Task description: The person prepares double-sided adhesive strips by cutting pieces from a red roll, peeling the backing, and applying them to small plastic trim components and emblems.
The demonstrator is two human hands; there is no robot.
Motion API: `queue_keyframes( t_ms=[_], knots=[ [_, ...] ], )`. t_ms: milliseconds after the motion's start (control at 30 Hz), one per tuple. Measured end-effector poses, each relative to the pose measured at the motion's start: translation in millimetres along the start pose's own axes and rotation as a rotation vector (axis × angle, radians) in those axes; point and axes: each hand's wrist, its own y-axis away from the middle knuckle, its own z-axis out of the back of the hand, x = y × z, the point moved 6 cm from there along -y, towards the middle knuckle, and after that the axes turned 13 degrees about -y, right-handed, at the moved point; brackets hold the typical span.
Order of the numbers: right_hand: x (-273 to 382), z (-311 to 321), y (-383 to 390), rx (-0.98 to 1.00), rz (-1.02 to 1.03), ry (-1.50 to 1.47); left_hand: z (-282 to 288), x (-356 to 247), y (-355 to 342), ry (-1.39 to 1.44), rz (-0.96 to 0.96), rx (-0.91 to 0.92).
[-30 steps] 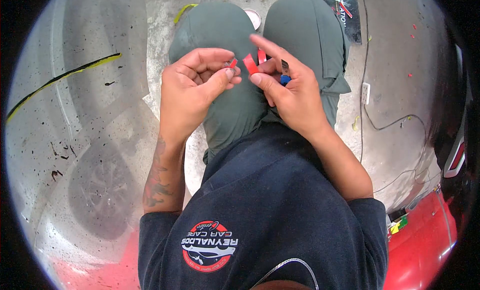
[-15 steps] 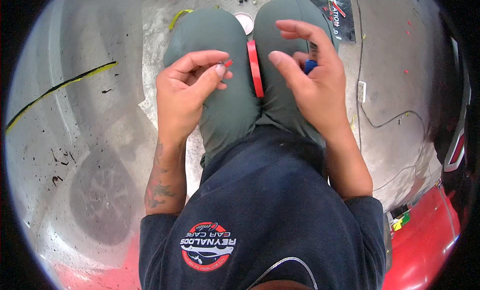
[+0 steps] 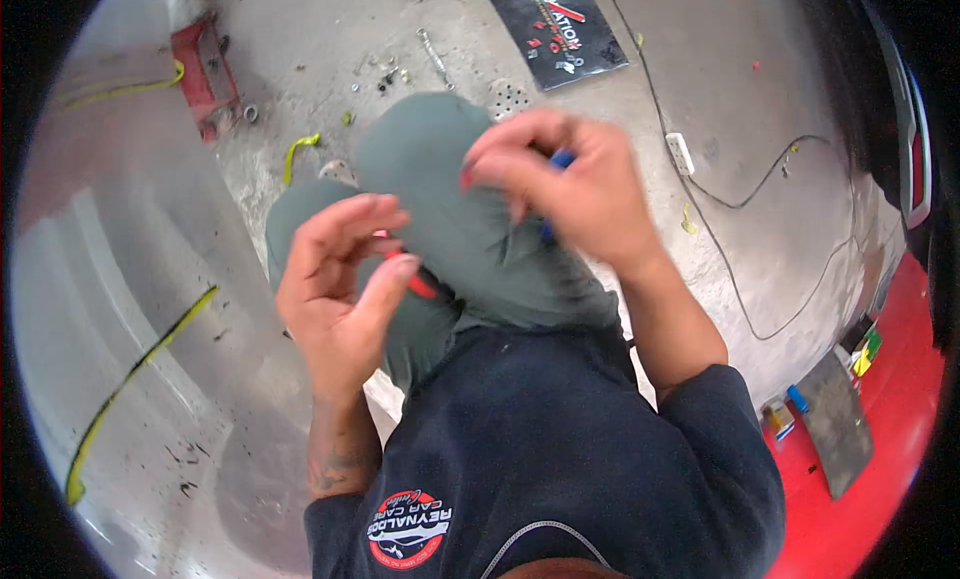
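Observation:
My left hand is over my left thigh, its thumb and fingers apart. A roll of red tape rests between my thighs, partly hidden behind that hand's thumb. Over my right thigh, blurred by motion, my right hand pinches a small red piece between thumb and forefinger. Some blue object is tucked in the same hand's curled fingers; most of it is hidden, so I cannot make out its kind.
A black sheet with small red and silver pieces lies ahead on the floor. Left of it are a wrench, scattered hardware, and a yellow-green strip. A white power strip with a cable lies right. A red car panel stands lower right.
My right hand has closed into a pinch with a red piece and moved left. My left hand has opened, and the small piece it pinched no longer shows there. The view has swung right.

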Motion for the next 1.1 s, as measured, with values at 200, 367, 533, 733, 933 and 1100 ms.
queue_keyframes(
  t_ms=[200, 367, 533, 733, 933, 1100],
  knots=[
    [-121.1, 240.4, -97.4, -0.672, 0.090, 0.022, 39.4, 12.4, -37.0, -0.638, -0.089, -0.206],
    [-258.2, 321.2, -141.3, -0.888, -0.148, 0.369, 40.9, 27.9, -49.2, -0.877, -0.006, -0.095],
    [-313.2, 322.6, -173.3, -0.916, -0.294, 0.425, 32.6, 28.4, -62.9, -0.952, 0.036, -0.094],
    [-302.7, 314.7, -185.1, -0.880, -0.191, 0.568, 17.8, 25.0, -74.3, -0.990, -0.009, -0.052],
    [-279.1, 277.3, -197.1, -0.728, -0.190, 0.770, 17.1, 24.4, -68.7, -0.898, -0.107, -0.114],
    [-291.8, 244.5, -200.8, -0.655, -0.284, 0.730, 20.3, 32.8, -63.8, -0.847, -0.167, -0.139]
  ],
)
